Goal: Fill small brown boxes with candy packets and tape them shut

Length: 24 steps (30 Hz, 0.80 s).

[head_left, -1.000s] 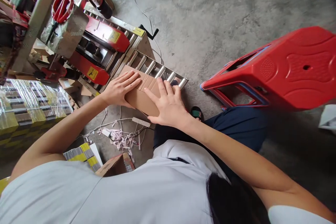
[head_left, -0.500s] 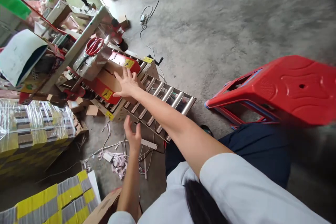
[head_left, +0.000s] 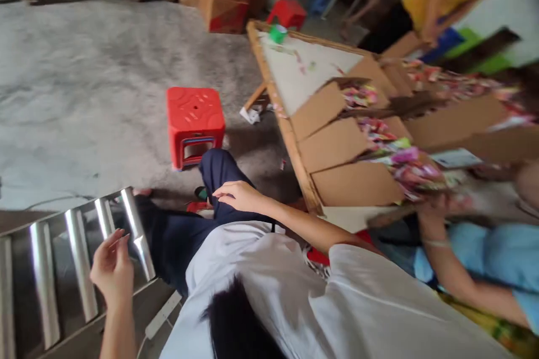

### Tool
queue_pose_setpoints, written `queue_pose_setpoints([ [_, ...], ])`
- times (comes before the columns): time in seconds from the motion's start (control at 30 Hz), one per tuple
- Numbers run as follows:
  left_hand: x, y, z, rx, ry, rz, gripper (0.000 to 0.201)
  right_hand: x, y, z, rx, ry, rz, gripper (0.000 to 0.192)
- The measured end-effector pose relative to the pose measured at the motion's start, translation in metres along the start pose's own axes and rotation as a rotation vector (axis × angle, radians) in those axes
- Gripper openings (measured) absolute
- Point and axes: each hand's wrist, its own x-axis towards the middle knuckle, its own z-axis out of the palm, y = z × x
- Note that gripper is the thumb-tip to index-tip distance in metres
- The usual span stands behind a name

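Over the steel rollers [head_left: 80, 252] my left hand [head_left: 112, 269] hovers, fingers loosely apart, holding nothing; my right hand [head_left: 240, 196] rests open on my knee [head_left: 219, 171].

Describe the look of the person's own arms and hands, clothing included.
Both arms are bare from the short sleeves of a white T-shirt down. The left hand and the right hand wear no gloves, and no rings, watch or bracelet show. The fingers are slim, with short nails. Dark blue trousers cover the legs.
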Motion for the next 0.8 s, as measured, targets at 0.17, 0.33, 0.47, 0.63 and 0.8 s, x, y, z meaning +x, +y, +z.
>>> queue_pose_setpoints([
  [0.17,0.021,0.046,0.088,-0.008,-0.270,0.129,0.044,-0.111,-0.028,-0.116,-0.380,0.670,0.168,0.020],
  [0.33,-0.021,0.080,0.199,-0.001,-0.757,0.225,0.042,-0.235,-0.010,-0.169,-0.855,1.174,0.863,0.041],
  [0.47,-0.077,0.108,0.274,-0.027,-1.067,0.236,0.046,-0.287,0.037,-0.165,-0.781,0.988,1.023,0.026],
  [0.63,-0.155,0.134,0.341,-0.092,-1.515,-0.270,0.064,-0.330,0.040,-0.172,-0.660,1.030,0.851,0.031],
  [0.8,-0.226,0.127,0.358,-0.126,-1.976,-1.106,0.089,-0.367,-0.025,-0.166,-0.529,1.167,0.742,0.024],
])
